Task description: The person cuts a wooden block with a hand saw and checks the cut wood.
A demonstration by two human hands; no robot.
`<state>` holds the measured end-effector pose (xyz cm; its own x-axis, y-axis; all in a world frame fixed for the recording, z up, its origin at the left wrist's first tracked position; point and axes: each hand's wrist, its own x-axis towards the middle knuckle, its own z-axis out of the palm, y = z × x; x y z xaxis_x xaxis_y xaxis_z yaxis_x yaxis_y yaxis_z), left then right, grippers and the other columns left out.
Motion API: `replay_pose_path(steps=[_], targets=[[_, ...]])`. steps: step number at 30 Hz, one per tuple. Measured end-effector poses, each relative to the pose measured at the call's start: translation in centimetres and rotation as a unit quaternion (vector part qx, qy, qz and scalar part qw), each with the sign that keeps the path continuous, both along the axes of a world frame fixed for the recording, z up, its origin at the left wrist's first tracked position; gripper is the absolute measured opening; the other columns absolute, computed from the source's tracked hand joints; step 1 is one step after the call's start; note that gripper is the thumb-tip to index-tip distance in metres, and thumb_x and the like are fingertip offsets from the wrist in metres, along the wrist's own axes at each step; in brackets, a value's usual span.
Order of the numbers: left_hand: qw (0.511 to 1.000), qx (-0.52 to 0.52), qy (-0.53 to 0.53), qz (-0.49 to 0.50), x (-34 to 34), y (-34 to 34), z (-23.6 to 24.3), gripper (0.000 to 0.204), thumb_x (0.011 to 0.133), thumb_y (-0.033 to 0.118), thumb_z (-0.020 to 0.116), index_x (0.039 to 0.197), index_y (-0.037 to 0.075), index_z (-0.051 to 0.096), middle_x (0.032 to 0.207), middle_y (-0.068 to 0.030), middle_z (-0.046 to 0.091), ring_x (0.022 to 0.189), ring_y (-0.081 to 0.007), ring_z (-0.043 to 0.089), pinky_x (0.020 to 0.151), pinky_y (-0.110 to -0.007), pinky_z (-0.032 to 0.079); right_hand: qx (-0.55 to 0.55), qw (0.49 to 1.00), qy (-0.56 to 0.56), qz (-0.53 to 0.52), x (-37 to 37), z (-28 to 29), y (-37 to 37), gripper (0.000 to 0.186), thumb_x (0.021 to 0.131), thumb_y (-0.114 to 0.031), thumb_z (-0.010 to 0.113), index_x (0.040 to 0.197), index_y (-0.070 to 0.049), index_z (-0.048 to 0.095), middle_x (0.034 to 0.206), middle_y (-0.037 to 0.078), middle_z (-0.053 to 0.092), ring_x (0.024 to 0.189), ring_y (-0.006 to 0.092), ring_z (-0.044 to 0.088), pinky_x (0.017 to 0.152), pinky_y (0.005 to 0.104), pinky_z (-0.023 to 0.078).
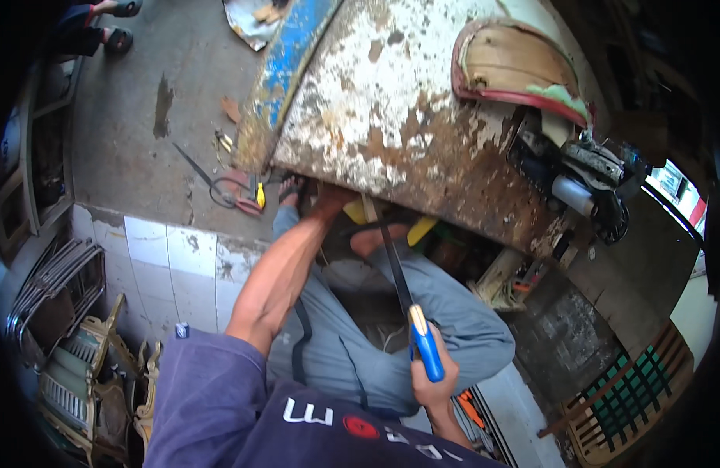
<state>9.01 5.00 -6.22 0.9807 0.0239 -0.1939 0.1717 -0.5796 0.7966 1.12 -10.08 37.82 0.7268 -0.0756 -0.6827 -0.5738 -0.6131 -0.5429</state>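
My right hand (436, 378) is closed around the blue and cream handle of a hand saw (397, 269). Its dark narrow blade points away from me, and the far end meets a pale strip (368, 207) at the edge of the worn worktable (352, 148). At that same edge, my left hand (338, 200) reaches in beside the strip and a yellow piece (354, 210); the table edge and shadow hide its fingers. A second yellow piece (421, 230) lies right of the blade, by my bare foot (367, 242).
Scissors (212, 186) and a yellow-handled tool (260, 195) lie on the floor to the left. On the table are a curved wooden panel (520, 58) and a dark machine (578, 175). Chair frames (83, 390) are stacked at lower left; a slatted frame (633, 398) leans at lower right.
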Motion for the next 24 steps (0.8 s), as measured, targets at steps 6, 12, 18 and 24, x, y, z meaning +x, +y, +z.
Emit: replay_pose_path(steps=[6, 12, 18, 24], targets=[[0.999, 0.018, -0.007, -0.038, 1.5, -1.8, -0.4, 0.074, 0.085, 0.053, 0.068, 0.145, 0.014, 0.05, 0.149, -0.0129, 0.049, 0.141, -0.0309, 0.041, 0.12, -0.046, 0.027, -0.049, 0.998, -0.034, 0.03, 8.3, -17.2, 1.4, 0.045, 0.085, -0.01, 0.062, 0.128, 0.002, 0.061, 0.088, 0.019, 0.072, 0.073, 0.0217, 0.069, 0.07, 0.0356, 0.054], [0.997, -0.039, 0.062, -0.039, 0.6, 1.5, 0.7, 0.066, 0.089, 0.046, 0.068, 0.144, 0.013, 0.051, 0.147, -0.0107, 0.05, 0.14, -0.0302, 0.041, 0.118, -0.047, 0.028, -0.048, 0.994, -0.089, 0.041, 3.2, -8.7, 1.6, 0.059, 0.081, 0.0, 0.058, 0.14, -0.001, 0.056, 0.108, 0.018, 0.073, 0.091, 0.0219, 0.072, 0.085, 0.0301, 0.054], [0.993, 0.11, -0.035, 0.014, 0.9, -0.4, -1.8, 0.07, 0.093, 0.052, 0.058, 0.151, 0.016, 0.044, 0.157, -0.0104, 0.039, 0.147, -0.0324, 0.03, 0.123, -0.051, 0.019, -0.018, 0.989, -0.136, 0.046, 2.4, -10.7, 0.5, 0.056, 0.082, 0.003, 0.057, 0.138, 0.005, 0.056, 0.122, 0.021, 0.07, 0.112, 0.0224, 0.07, 0.096, 0.0315, 0.051], [0.986, 0.0, 0.138, -0.089, 2.0, -1.4, 2.5, 0.056, 0.089, 0.042, 0.069, 0.137, 0.016, 0.058, 0.139, -0.0094, 0.059, 0.132, -0.0284, 0.052, 0.113, -0.047, 0.037, -0.041, 0.998, -0.052, 0.005, 8.8, -16.3, 2.1, 0.023, 0.085, -0.008, 0.058, 0.102, 0.003, 0.069, 0.083, 0.019, 0.073, 0.074, 0.0317, 0.072, 0.072, 0.0394, 0.055]])
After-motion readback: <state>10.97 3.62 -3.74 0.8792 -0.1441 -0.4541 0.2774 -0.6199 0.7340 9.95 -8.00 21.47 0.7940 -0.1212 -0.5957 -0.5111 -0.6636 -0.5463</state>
